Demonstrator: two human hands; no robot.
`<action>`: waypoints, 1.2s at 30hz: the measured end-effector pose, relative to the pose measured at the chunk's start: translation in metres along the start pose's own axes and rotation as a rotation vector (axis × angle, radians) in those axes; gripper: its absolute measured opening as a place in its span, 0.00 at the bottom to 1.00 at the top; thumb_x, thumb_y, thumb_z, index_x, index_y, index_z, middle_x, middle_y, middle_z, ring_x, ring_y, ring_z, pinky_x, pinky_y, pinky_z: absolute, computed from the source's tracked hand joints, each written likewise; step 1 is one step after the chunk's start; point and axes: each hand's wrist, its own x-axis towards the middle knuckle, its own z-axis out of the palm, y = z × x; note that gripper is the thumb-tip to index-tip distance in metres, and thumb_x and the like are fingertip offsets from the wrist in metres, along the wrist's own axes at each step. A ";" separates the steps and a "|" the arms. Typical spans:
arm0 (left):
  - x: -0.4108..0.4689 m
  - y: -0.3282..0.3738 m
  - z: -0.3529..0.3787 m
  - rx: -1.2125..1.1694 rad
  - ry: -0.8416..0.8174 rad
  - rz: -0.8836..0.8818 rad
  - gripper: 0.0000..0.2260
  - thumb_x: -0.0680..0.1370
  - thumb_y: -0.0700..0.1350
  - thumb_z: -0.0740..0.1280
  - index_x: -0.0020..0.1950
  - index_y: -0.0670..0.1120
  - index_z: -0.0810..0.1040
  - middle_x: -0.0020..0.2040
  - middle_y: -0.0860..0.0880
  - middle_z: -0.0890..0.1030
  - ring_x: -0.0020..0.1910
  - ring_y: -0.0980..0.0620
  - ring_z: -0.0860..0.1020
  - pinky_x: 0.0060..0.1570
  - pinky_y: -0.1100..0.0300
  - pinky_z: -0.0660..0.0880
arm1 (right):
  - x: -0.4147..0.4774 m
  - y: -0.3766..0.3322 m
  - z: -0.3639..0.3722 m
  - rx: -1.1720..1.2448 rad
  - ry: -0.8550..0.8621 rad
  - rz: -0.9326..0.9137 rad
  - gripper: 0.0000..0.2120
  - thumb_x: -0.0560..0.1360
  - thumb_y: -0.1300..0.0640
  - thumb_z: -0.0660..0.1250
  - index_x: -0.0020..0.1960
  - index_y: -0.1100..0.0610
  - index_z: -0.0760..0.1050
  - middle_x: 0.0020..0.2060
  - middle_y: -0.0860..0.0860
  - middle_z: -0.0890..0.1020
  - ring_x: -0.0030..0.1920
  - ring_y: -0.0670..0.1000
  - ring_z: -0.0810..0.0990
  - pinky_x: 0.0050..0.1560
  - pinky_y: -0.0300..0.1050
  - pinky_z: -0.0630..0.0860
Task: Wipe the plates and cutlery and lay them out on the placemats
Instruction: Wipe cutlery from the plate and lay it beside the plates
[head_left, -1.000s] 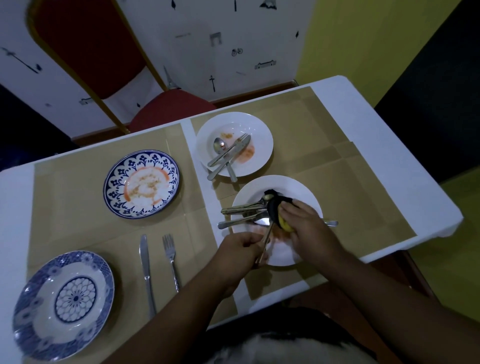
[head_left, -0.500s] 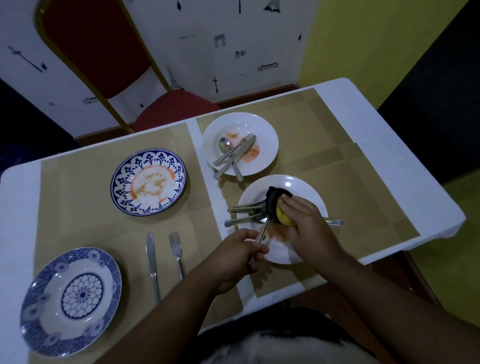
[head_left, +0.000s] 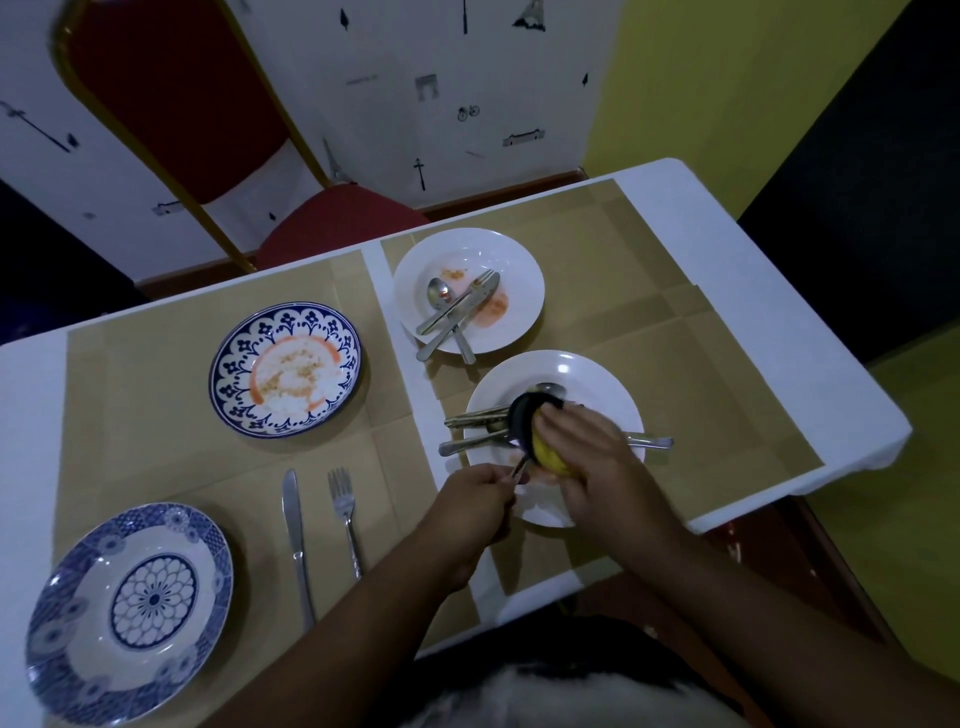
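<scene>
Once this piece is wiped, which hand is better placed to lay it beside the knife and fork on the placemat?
Probably left. The left hand pinches the utensil and sits nearer the knife and fork; the right hand holds the sponge.

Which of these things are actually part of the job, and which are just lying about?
In the job: sponge in the right hand; utensil in the left hand; near white plate; far white plate with cutlery; stained blue plate; clean blue plate; knife and fork; placemats.
Lying about: red chair; wall stickers.
</scene>
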 end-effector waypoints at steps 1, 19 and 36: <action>0.000 0.000 0.001 0.009 0.005 0.023 0.11 0.82 0.36 0.59 0.46 0.42 0.80 0.34 0.47 0.72 0.31 0.52 0.67 0.34 0.58 0.65 | -0.004 0.000 0.004 -0.061 -0.066 -0.085 0.30 0.66 0.66 0.59 0.69 0.59 0.72 0.69 0.52 0.73 0.71 0.53 0.66 0.73 0.46 0.59; -0.006 -0.009 0.001 0.079 0.043 0.158 0.11 0.84 0.39 0.58 0.52 0.42 0.80 0.36 0.48 0.74 0.36 0.52 0.71 0.39 0.57 0.71 | 0.020 0.019 0.001 -0.119 -0.076 0.076 0.25 0.71 0.59 0.59 0.68 0.61 0.73 0.67 0.56 0.75 0.67 0.56 0.71 0.71 0.48 0.62; -0.002 0.000 0.001 0.025 0.050 0.024 0.12 0.83 0.38 0.58 0.55 0.46 0.81 0.38 0.49 0.74 0.35 0.52 0.68 0.36 0.59 0.66 | 0.016 0.006 -0.016 0.066 0.111 0.147 0.28 0.71 0.67 0.60 0.71 0.57 0.70 0.69 0.49 0.71 0.71 0.47 0.64 0.72 0.41 0.61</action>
